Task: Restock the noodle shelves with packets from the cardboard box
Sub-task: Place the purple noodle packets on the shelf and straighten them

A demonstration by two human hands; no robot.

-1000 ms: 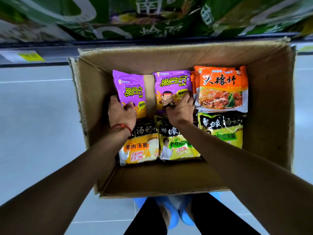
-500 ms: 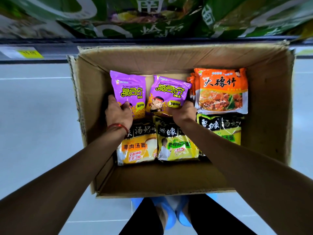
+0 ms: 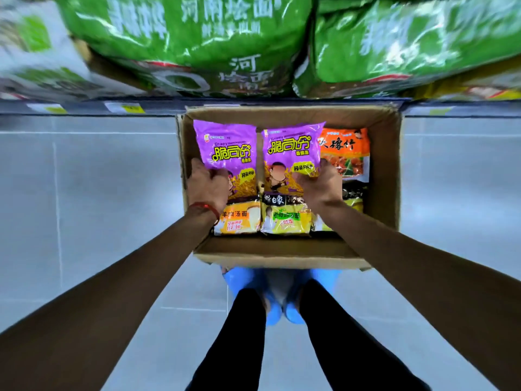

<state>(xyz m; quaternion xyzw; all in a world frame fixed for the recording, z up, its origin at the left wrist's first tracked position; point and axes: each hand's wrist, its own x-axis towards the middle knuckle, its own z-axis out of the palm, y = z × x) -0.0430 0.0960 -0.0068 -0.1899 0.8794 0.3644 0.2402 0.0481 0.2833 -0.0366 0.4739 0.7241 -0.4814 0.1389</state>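
Observation:
An open cardboard box (image 3: 383, 176) stands on the floor against the shelf base. My left hand (image 3: 207, 185) grips the lower edge of a purple noodle packet (image 3: 225, 145) and holds it above the box's left side. My right hand (image 3: 318, 185) grips a second purple packet (image 3: 291, 148) beside the first. Both packets are lifted and upright. Below them in the box lie an orange packet (image 3: 345, 149), a yellow-orange packet (image 3: 239, 218) and a green-yellow packet (image 3: 286, 220). Another packet at the right is mostly hidden by my right arm.
Large green noodle bags (image 3: 197, 38) fill the shelf above the box, blurred. A dark shelf edge with yellow price tags (image 3: 125, 108) runs just behind the box. Grey floor tiles (image 3: 84, 193) lie on both sides. My legs and blue shoes (image 3: 248, 283) stand just before the box.
Both hands have raised the purple packets up out of the box, and the right packet has turned upright. The view has tilted up and back, showing more of the shelf.

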